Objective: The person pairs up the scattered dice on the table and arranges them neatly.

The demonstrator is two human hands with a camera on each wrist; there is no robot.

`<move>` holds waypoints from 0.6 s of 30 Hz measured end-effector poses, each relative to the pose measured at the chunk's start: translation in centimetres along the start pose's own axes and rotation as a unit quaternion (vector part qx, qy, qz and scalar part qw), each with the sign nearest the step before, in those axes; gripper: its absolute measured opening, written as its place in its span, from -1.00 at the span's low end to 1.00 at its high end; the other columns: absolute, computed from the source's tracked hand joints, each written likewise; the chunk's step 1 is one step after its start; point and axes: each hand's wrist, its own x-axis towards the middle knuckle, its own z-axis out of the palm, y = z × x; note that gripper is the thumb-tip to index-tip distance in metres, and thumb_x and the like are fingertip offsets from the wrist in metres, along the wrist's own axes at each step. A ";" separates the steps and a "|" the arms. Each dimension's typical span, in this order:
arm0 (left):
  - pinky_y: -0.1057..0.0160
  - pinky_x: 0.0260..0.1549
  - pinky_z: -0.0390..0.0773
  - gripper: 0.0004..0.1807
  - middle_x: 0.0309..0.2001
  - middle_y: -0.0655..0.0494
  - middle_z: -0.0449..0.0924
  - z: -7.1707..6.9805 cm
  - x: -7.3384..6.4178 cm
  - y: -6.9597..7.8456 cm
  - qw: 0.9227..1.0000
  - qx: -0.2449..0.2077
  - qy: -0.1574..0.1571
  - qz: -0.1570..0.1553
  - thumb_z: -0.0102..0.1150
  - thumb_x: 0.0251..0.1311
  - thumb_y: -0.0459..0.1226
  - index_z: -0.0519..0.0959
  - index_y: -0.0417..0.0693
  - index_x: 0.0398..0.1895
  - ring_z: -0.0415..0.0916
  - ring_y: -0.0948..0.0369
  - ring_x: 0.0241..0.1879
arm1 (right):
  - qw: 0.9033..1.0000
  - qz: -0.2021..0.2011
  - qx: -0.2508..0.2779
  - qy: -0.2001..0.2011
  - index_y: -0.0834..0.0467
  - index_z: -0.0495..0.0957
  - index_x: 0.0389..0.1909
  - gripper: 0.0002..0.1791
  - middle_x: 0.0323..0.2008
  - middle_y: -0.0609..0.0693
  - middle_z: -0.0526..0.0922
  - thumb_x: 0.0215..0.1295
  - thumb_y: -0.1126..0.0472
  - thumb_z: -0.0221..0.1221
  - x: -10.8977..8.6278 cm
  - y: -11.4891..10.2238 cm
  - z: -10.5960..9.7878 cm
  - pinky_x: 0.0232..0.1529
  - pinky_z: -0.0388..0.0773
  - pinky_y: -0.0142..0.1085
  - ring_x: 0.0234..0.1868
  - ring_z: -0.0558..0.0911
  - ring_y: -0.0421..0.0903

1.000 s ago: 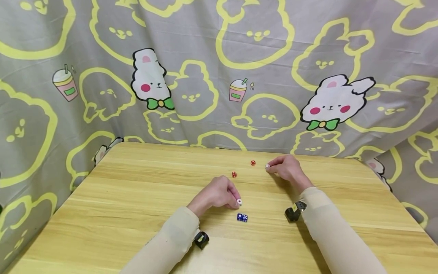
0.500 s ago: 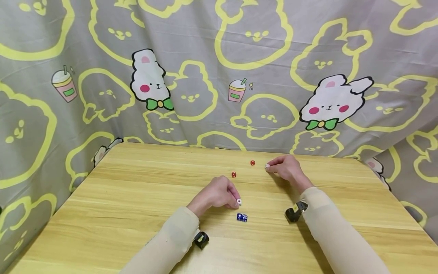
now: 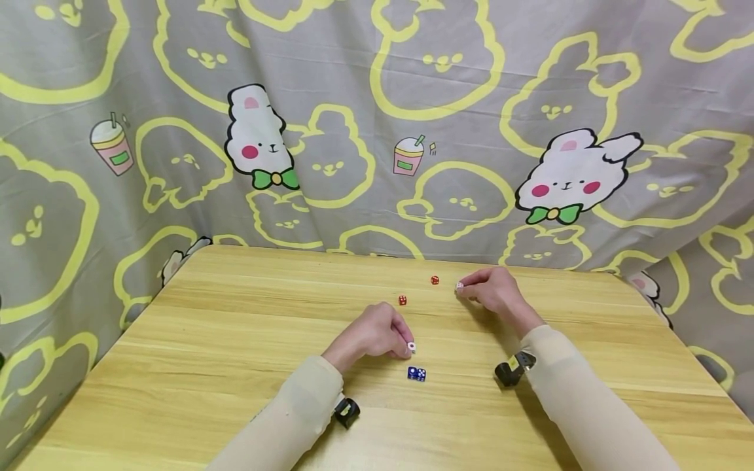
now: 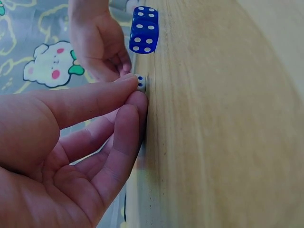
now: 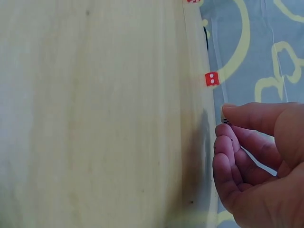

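Between thumb and fingers, my left hand (image 3: pixel 377 330) pinches a small white die (image 3: pixel 412 347) low at the tabletop. In the left wrist view that die (image 4: pixel 141 83) shows blue pips, partly hidden by the fingertips. Just nearer than it, two blue dice (image 3: pixel 416 374) sit side by side on the table. Farther back and to the right, my right hand (image 3: pixel 496 290) pinches a second white die (image 3: pixel 459 286), mostly covered by the thumb in the right wrist view. A red die (image 3: pixel 434 280) lies left of these fingers, and another red die (image 3: pixel 402 300) is beyond my left hand.
The wooden table (image 3: pixel 235 314) ends at the back against a grey curtain (image 3: pixel 353 78) with yellow outlines and rabbit prints. Black wrist cameras are strapped at the left cuff (image 3: pixel 347 413) and the right cuff (image 3: pixel 511 370).
My right wrist and forearm have shifted slightly to the right, while its fingers stay at the white die. My left hand and the dice on the table keep their places.
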 end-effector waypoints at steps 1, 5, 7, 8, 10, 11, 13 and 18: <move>0.30 -0.43 0.67 -0.82 -0.48 0.05 0.73 0.0 0.0 0.0 1.000 0.000 0.000 0.000 0.55 0.00 -0.53 0.74 -0.16 -0.39 0.64 0.21 -0.50 | 1.000 -0.001 0.004 -0.001 0.17 0.79 0.01 -0.69 -0.11 0.03 0.81 0.31 0.13 0.46 -0.1 -0.1 0.0 -0.21 0.58 -0.36 -0.20 0.64 -0.11; 0.29 -0.43 0.67 -0.81 -0.48 0.05 0.73 0.0 0.0 0.0 1.000 -0.002 0.001 0.001 0.55 0.00 -0.54 0.74 -0.15 -0.40 0.63 0.21 -0.50 | 1.000 -0.010 0.010 -0.005 0.18 0.78 0.02 -0.67 -0.03 0.10 0.82 0.29 0.15 0.48 -0.8 -0.5 0.1 -0.16 0.59 -0.37 -0.14 0.68 -0.10; 0.29 -0.43 0.67 -0.81 -0.48 0.05 0.73 0.1 0.1 -0.1 1.000 -0.002 0.000 0.001 0.55 0.00 -0.53 0.74 -0.15 -0.40 0.63 0.21 -0.50 | 1.000 -0.013 0.007 -0.005 0.18 0.78 0.01 -0.68 -0.01 0.11 0.82 0.29 0.14 0.48 -1.1 -0.6 0.1 -0.15 0.58 -0.37 -0.12 0.69 -0.08; 0.29 -0.43 0.67 -0.81 -0.48 0.05 0.73 0.1 0.1 -0.1 1.000 -0.001 0.001 0.001 0.55 0.00 -0.53 0.74 -0.14 -0.40 0.63 0.21 -0.50 | 1.000 -0.014 0.005 -0.005 0.18 0.78 0.01 -0.68 -0.02 0.11 0.82 0.29 0.14 0.48 -1.3 -0.7 0.1 -0.14 0.57 -0.37 -0.11 0.69 -0.08; 0.29 -0.42 0.67 -0.82 -0.47 0.05 0.73 0.1 0.1 -0.1 1.000 -0.001 0.001 0.000 0.55 0.01 -0.52 0.75 -0.14 -0.39 0.63 0.21 -0.49 | 1.000 -0.014 0.004 -0.004 0.18 0.78 0.00 -0.68 -0.04 0.10 0.83 0.28 0.13 0.48 -1.7 -0.8 0.2 -0.15 0.57 -0.36 -0.12 0.69 -0.07; 0.29 -0.42 0.67 -0.82 -0.47 0.06 0.74 0.1 0.1 -0.1 1.000 -0.001 0.001 -0.001 0.55 0.01 -0.52 0.75 -0.13 -0.39 0.63 0.21 -0.49 | 1.000 -0.014 0.003 -0.003 0.18 0.79 -0.01 -0.68 -0.05 0.09 0.83 0.28 0.13 0.48 -1.9 -0.8 0.2 -0.16 0.58 -0.36 -0.13 0.70 -0.08; 0.28 -0.41 0.68 -0.82 -0.47 0.06 0.74 0.1 0.1 0.0 1.000 0.000 0.001 -0.001 0.55 0.01 -0.52 0.75 -0.13 -0.39 0.64 0.21 -0.49 | 1.000 -0.014 0.003 -0.003 0.18 0.79 -0.02 -0.69 -0.09 0.08 0.84 0.27 0.13 0.49 -2.3 -0.9 0.3 -0.19 0.59 -0.36 -0.16 0.70 -0.09; 0.27 -0.39 0.69 -0.82 -0.47 0.06 0.74 0.0 0.1 0.0 1.000 0.001 0.002 0.000 0.55 0.00 -0.52 0.75 -0.14 -0.38 0.65 0.21 -0.49 | 1.000 -0.015 0.008 -0.007 0.19 0.78 -0.04 -0.71 -0.16 0.06 0.84 0.28 0.16 0.49 -3.3 -1.1 0.8 -0.29 0.63 -0.32 -0.25 0.71 -0.10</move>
